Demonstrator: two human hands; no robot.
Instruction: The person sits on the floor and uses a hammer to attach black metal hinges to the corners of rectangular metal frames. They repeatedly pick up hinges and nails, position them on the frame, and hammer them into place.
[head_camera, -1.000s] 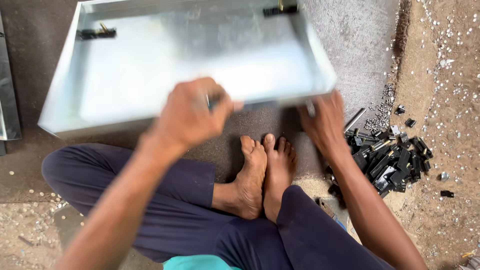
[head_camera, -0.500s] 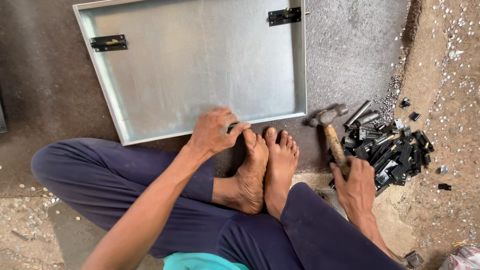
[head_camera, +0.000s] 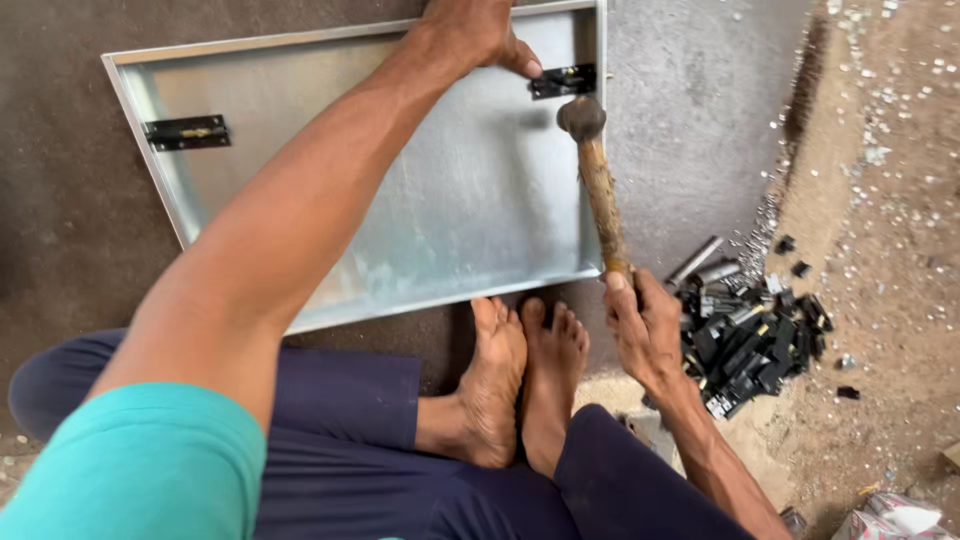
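— What does the right hand (head_camera: 645, 325) hold, lower right of centre?

— Its fingers are wrapped tight around a worn wooden-handled hammer (head_camera: 600, 190). The long axis runs nearly upright in the frame, with the dark metal head pointing up, just beside a black hinge (head_camera: 563, 80) on the shallow grey sheet-metal tray (head_camera: 450, 200).

— And the left hand (head_camera: 475, 30)?

— At top centre, fingers curled over the tray's far rim by that hinge. A pile of black metal hinges (head_camera: 750, 340) lies at right.

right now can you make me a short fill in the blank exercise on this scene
1. The right hand grips a ____ by its wooden handle.
2. The left hand rests by the black hinge on the ____ tray's far edge.
3. The pile of black metal parts lies on the person's ____ side.

Missing words: hammer; metal; right
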